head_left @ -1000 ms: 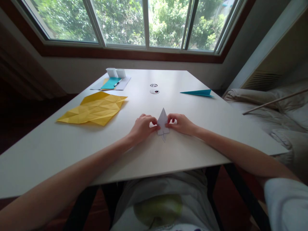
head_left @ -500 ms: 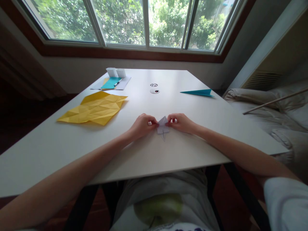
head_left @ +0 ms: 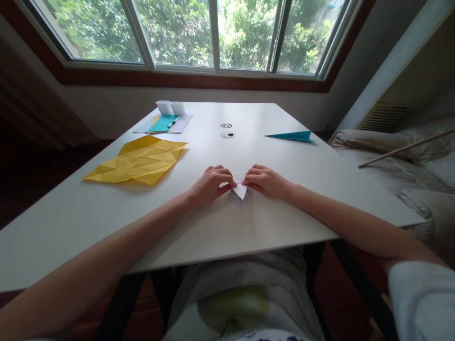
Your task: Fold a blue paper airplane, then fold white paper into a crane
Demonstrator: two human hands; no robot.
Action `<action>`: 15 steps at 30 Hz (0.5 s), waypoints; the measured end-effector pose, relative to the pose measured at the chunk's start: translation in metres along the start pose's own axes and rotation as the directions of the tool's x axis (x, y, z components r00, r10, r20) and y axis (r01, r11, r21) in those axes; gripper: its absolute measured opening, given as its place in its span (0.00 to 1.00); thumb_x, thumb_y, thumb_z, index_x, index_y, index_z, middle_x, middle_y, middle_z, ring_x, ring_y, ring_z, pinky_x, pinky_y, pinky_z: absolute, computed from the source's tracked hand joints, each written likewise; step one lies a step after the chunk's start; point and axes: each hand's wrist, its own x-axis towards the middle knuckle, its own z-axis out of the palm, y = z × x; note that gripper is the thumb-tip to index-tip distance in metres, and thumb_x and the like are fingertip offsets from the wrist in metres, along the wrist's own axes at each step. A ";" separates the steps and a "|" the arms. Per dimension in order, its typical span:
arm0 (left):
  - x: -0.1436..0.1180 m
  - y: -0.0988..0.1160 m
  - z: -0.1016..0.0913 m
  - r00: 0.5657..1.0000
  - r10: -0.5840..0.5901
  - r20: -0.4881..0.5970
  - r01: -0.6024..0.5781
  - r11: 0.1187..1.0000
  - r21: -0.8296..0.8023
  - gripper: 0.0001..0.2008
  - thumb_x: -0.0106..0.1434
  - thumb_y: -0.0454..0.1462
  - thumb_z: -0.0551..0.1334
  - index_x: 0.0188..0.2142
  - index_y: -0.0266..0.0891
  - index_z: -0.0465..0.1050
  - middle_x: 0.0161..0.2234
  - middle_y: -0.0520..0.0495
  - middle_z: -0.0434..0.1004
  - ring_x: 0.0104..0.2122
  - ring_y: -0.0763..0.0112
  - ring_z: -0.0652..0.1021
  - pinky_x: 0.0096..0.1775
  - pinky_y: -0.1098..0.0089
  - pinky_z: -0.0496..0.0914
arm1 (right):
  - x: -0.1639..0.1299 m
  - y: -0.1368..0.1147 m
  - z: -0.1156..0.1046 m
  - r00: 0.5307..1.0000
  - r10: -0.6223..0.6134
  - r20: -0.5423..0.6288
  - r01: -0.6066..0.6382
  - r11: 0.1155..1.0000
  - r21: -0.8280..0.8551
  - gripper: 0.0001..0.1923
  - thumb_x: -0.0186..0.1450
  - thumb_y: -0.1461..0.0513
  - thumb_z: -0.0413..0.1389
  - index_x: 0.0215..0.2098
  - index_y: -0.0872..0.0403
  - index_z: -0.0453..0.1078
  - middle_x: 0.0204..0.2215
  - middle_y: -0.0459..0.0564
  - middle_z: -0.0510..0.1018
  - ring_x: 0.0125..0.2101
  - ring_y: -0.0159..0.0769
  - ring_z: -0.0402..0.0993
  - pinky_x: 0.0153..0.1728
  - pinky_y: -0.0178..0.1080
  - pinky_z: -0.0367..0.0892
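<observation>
Folded down since a second ago, the tall point of the white paper piece (head_left: 240, 190) no longer stands up between the hands; only a small downward-pointing tip shows now, flat on the white table (head_left: 249, 232). Both hands have closed in over it. The left hand (head_left: 210, 182) lies palm down with fingers curled, its fingertips pressing the paper's left edge; the right hand (head_left: 267, 180) mirrors it, fingertips pinching and pressing the right edge, so the two hands nearly meet above the fold. Both forearms stretch forward from the near table edge, angled inward toward the middle.

Farther out on the left lies a creased yellow paper sheet (head_left: 138, 160), well apart from the hands. Beyond it, near the far left corner, sit a teal sheet (head_left: 163, 122) with a pen (head_left: 172, 123) and two small white paper boxes (head_left: 171, 107). A teal folded paper (head_left: 292, 136) rests toward the right edge.
</observation>
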 end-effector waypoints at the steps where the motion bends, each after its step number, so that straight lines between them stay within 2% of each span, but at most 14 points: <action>1: 0.000 -0.001 -0.001 1.000 0.015 0.009 -0.015 1.000 -0.006 0.09 0.61 0.38 0.57 0.31 0.43 0.76 0.34 0.47 0.76 0.37 0.67 0.71 0.42 0.67 0.60 | 0.000 0.000 0.000 1.000 -0.011 0.005 0.011 1.000 -0.017 0.13 0.67 0.61 0.45 0.35 0.54 0.71 0.33 0.53 0.75 0.36 0.37 0.65 0.39 0.38 0.62; 4: 0.000 -0.004 -0.005 0.996 0.067 0.061 -0.069 0.997 0.019 0.10 0.61 0.38 0.56 0.33 0.43 0.76 0.34 0.47 0.76 0.38 0.67 0.71 0.42 0.67 0.60 | 0.000 0.000 -0.001 0.999 -0.039 0.024 0.041 0.997 -0.069 0.13 0.67 0.62 0.44 0.36 0.54 0.71 0.34 0.52 0.76 0.37 0.37 0.65 0.39 0.38 0.62; 10: -0.004 0.006 -0.013 0.948 0.224 0.226 -0.285 0.913 0.291 0.12 0.65 0.35 0.51 0.39 0.43 0.73 0.38 0.46 0.76 0.42 0.66 0.69 0.43 0.65 0.58 | -0.002 0.000 -0.003 0.984 -0.124 0.130 0.145 0.974 -0.172 0.14 0.67 0.63 0.44 0.41 0.54 0.70 0.38 0.52 0.76 0.39 0.37 0.66 0.41 0.40 0.61; 15: -0.006 0.013 -0.012 0.924 0.294 0.246 -0.376 0.820 0.432 0.12 0.67 0.35 0.49 0.37 0.39 0.72 0.35 0.45 0.75 0.39 0.66 0.70 0.42 0.66 0.58 | -0.001 -0.002 -0.005 0.988 -0.105 0.116 0.125 0.976 -0.177 0.13 0.66 0.63 0.45 0.39 0.55 0.71 0.36 0.52 0.77 0.39 0.37 0.68 0.41 0.40 0.62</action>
